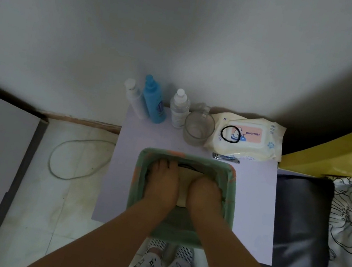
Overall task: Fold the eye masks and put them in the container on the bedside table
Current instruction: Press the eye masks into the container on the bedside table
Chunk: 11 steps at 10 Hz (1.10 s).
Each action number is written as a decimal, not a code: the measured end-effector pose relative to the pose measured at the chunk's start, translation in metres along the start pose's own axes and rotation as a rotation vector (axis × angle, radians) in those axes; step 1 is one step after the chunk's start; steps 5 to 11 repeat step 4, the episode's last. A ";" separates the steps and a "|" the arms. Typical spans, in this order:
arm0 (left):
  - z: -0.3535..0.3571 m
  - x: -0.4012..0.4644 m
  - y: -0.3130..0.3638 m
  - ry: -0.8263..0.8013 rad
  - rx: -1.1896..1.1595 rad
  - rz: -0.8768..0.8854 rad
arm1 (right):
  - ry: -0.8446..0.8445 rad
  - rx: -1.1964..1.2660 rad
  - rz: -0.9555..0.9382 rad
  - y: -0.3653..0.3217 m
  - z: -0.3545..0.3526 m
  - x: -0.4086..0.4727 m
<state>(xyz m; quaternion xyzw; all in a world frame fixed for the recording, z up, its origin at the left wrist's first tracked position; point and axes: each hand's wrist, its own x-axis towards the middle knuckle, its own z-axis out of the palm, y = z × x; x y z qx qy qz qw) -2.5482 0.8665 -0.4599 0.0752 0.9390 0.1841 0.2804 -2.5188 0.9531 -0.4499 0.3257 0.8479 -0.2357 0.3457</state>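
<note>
A green fabric container (137,187) with orange marks stands on the pale lilac bedside table (251,203). Both my hands are down inside it. My left hand (163,182) lies flat on the left side, fingers pointing to the far wall. My right hand (206,192) presses on the right side. Between and under them lies a cream-coloured eye mask (181,200), with a dark strap (186,165) showing at its far edge. Most of the mask is hidden by my hands, so whether either hand grips it is unclear.
At the table's back stand a white bottle (133,100), a blue bottle (153,101), a clear bottle (179,108) and a glass cup (199,127). A wipes pack (248,136) carries a black hair tie (230,134); nail clippers (225,157) lie beside it. Bed (351,230) on the right, a cable (74,158) on the floor at left.
</note>
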 end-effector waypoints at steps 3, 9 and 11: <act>-0.031 -0.031 0.008 0.055 0.252 0.235 | 0.204 -0.089 -0.216 -0.002 -0.016 -0.038; -0.043 -0.044 0.012 0.030 0.215 0.261 | 0.134 -0.131 -0.300 0.001 -0.023 -0.052; -0.043 -0.044 0.012 0.030 0.215 0.261 | 0.134 -0.131 -0.300 0.001 -0.023 -0.052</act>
